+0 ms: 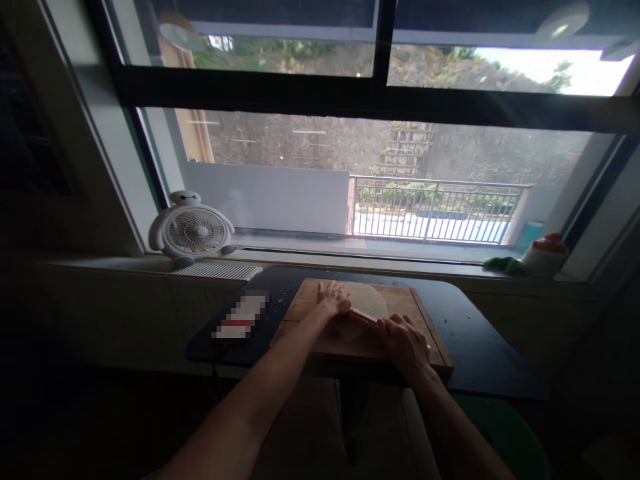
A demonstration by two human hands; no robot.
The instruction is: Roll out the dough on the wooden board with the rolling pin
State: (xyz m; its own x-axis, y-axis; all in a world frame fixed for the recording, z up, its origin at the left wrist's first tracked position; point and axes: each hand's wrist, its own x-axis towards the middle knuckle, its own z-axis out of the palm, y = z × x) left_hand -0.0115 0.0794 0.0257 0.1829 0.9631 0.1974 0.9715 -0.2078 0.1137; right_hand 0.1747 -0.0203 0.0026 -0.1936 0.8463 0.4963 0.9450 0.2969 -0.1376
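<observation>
A pale, flat sheet of dough (369, 297) lies on a wooden board (295, 308). Across it, at a slant, runs a slim reddish rolling pin (365, 318). My right hand (404, 339) is closed around the pin's near right part, and an end of the pin shows past the wrist side. My left hand (334, 297) lies palm down at the far left of the dough, fingers stretched forward and apart. The pin's left end meets this hand and is hidden there; whether the palm presses on it I cannot tell.
The board sits on a dark table (480, 333) with rounded corners. A blurred-out phone-like item (241, 319) lies at the left. On the window ledge stand a white figure-shaped fan (195, 230), a green cloth (505, 265) and a white container with a red top (546, 257).
</observation>
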